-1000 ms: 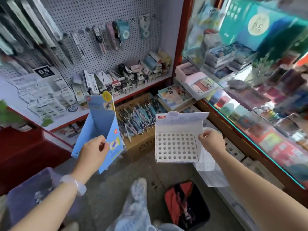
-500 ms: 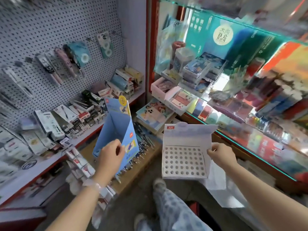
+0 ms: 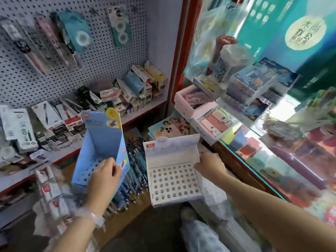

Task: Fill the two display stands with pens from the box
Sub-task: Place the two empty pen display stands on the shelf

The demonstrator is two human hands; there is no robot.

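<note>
Left hand (image 3: 104, 176) grips a blue stand (image 3: 101, 151); right hand (image 3: 209, 165) pinches a white stand (image 3: 172, 177) at its three o'clock edge. Pens (image 3: 135, 171) lie between, in the box (image 3: 134, 206).

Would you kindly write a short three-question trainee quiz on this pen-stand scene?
1. True or false: the white stand already holds pens.
2. Which hand grips the blue stand? A) left hand B) right hand
3. Fill in: the pens lie in the box between the two ____.

Key: 1 false; 2 A; 3 stands.
</note>
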